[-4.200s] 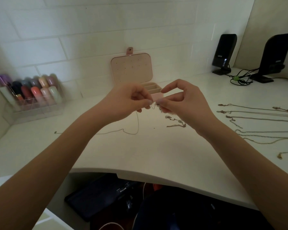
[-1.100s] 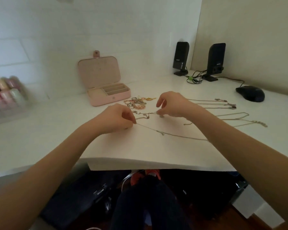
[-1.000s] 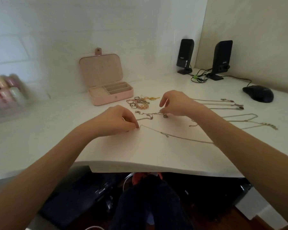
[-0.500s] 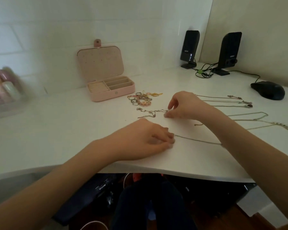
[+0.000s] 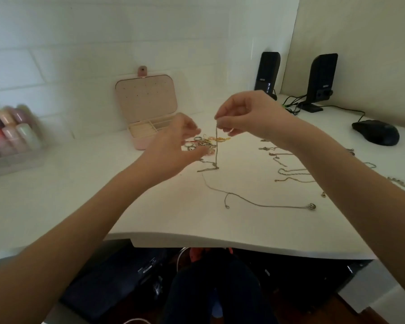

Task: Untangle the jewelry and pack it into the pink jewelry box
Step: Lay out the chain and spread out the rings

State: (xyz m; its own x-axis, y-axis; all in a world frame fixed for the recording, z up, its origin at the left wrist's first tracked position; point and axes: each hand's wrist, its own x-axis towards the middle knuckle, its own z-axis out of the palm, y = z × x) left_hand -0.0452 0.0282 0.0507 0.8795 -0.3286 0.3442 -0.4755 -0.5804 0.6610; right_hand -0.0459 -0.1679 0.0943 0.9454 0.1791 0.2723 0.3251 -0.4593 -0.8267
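Observation:
My right hand (image 5: 248,118) pinches a thin chain (image 5: 216,148) and holds it above the white desk, so the chain hangs straight down to a small tangle (image 5: 208,168). Another chain (image 5: 255,203) lies along the desk in front, ending in a round pendant. My left hand (image 5: 173,148), blurred, hovers with fingers spread just left of the hanging chain and holds nothing. The pink jewelry box (image 5: 147,108) stands open by the wall, lid upright. A cluster of rings (image 5: 204,142) lies between the box and my hands.
Several straightened chains (image 5: 290,171) lie to the right under my right forearm. Two black speakers (image 5: 322,80) with cables stand at the back right, a black mouse (image 5: 375,132) beside them. A clear organiser with coloured bottles (image 5: 9,136) sits at the far left. The desk edge (image 5: 220,242) curves near me.
My right hand has risen from the desk, lifting a chain. My left hand has let go of the chain near the front edge and moved up toward the rings.

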